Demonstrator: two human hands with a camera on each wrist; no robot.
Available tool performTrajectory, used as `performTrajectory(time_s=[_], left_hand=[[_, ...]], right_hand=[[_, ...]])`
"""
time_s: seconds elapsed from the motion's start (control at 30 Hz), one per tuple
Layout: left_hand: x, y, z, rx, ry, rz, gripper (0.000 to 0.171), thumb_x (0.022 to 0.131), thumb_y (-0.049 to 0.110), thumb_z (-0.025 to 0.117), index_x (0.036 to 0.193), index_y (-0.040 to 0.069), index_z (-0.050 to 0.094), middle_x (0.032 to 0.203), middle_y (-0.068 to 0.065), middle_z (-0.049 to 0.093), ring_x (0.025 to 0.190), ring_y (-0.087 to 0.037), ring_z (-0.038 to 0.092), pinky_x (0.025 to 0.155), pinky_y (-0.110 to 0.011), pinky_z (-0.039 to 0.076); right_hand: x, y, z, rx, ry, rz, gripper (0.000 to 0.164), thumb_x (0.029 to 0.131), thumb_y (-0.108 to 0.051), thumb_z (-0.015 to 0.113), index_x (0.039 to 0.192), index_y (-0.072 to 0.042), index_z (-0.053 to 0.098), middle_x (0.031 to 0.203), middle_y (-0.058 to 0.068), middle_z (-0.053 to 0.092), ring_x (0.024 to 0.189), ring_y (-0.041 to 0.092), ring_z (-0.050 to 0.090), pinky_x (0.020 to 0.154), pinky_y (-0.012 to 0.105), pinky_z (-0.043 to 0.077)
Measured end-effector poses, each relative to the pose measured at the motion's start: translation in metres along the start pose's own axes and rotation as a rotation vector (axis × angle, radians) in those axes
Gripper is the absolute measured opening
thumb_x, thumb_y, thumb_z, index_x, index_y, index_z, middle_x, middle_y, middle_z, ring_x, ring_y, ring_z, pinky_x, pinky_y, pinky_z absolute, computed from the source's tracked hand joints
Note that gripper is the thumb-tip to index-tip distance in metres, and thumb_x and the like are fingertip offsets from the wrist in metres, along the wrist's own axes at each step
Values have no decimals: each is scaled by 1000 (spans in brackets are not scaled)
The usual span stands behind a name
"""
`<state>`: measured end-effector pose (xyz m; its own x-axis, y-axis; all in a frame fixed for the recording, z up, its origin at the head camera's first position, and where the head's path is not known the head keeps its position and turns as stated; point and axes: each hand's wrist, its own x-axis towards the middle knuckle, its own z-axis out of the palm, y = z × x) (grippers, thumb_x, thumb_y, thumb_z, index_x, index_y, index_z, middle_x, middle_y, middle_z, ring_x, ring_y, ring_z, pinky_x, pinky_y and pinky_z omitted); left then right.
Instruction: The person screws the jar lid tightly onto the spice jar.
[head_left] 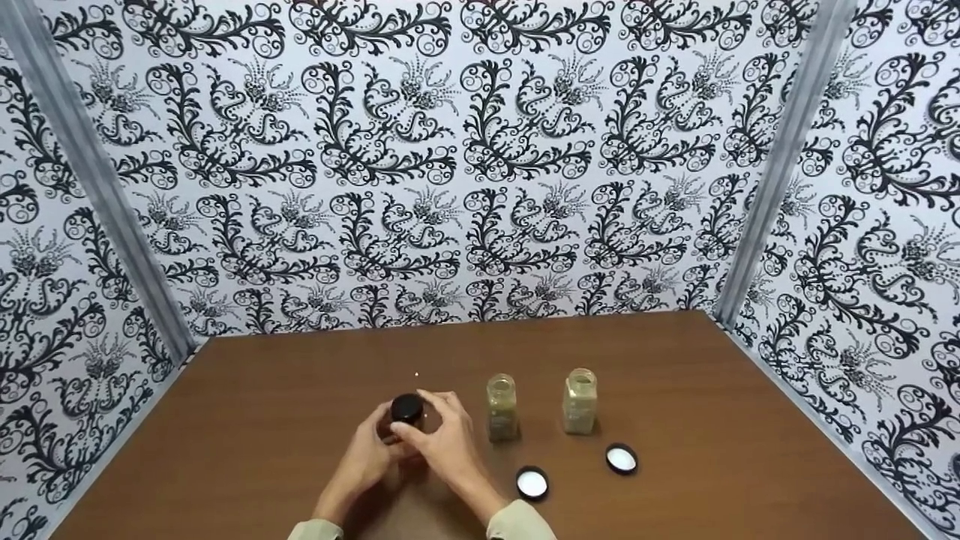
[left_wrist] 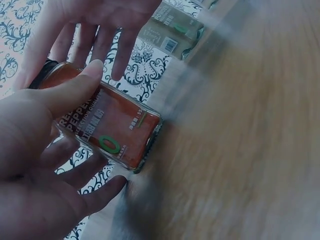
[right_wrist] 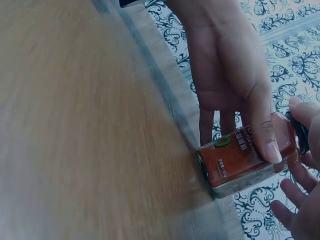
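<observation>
Right now the red pepper jar (left_wrist: 122,122) is gripped by the left hand (head_left: 367,450), and its black lid (head_left: 407,407) is pinched by the fingers of the right hand (head_left: 450,439). The jar is held at the tabletop (head_left: 262,427), left of two open jars (head_left: 502,418); base contact cannot be told. Two upturned lids (head_left: 532,484) are seen nearby.

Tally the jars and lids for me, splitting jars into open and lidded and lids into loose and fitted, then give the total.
Open jars: 2
Lidded jar: 1
Loose lids: 2
Fitted lid: 1
Total: 6
</observation>
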<state>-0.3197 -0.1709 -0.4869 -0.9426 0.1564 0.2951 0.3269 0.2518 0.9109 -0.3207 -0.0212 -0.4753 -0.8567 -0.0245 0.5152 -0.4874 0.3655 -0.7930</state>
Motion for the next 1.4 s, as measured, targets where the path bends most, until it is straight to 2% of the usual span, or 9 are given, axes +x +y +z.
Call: performTrajectory(time_s=[0.27,0.53,0.67,0.73,0.83,0.9,0.97,1.2,1.4], left_hand=[[3,10,-1,-2,17,8,77,81,6,83,146,-5,43,130,-29,61,118,-35,62,88,-24,57],[3,17,-3,-42,-10,3,79,81,11,83,148,-1,43,139,-30,56,123,-37,61,95,-24,53],[3,22,-4,-15,34,16,78,80,10,84,147,-1,44,140,-27,56,125,-34,59,101,-22,49],[3,25,-4,29,70,27,78,80,11,84,146,0,45,142,-24,56,129,-32,57,107,-25,46],[4,30,-3,54,110,37,77,80,12,85,146,1,47,144,-21,56,133,-34,53,116,-41,40],[4,34,-1,65,127,46,76,80,14,85,145,3,48,143,-20,57,134,-35,52,118,-52,36],[5,39,0,67,138,55,75,80,15,85,144,4,49,143,-19,57,135,-37,52,118,-57,33],[10,60,6,137,175,74,72,77,21,87,141,15,56,136,-7,64,133,-28,53,115,-51,38],[17,76,14,184,180,115,70,77,24,87,140,19,57,138,-5,63,132,-30,55,115,-53,40]], right_hand=[[-4,-3,-18,-45,-19,-1,52,85,-43,79,125,-12,66,120,4,64,113,24,62,97,40,52],[-7,-7,-41,-34,-85,-1,46,86,-43,77,121,-13,68,116,6,66,113,27,63,99,38,53],[-10,-8,-52,-52,-102,-24,45,88,-45,75,120,-14,68,116,5,67,112,25,63,99,38,53],[-12,-8,-58,-67,-109,-33,45,88,-47,74,119,-15,68,115,2,67,112,22,63,98,37,53],[-13,-7,-66,-83,-122,-48,44,88,-47,74,118,-16,69,114,-1,67,110,18,63,96,34,53],[-14,-6,-71,-88,-133,-69,42,89,-45,74,118,-16,68,114,-2,67,109,17,63,94,32,54],[-14,-5,-76,-87,-148,-91,41,89,-43,74,118,-15,68,114,0,67,107,18,64,92,30,55],[-19,-2,-93,-139,-194,-154,39,89,-40,76,115,-13,68,112,3,67,97,12,63,82,27,56],[-20,6,-109,-244,-257,-260,38,88,-35,77,115,-10,68,110,0,65,96,10,62,86,29,56]])
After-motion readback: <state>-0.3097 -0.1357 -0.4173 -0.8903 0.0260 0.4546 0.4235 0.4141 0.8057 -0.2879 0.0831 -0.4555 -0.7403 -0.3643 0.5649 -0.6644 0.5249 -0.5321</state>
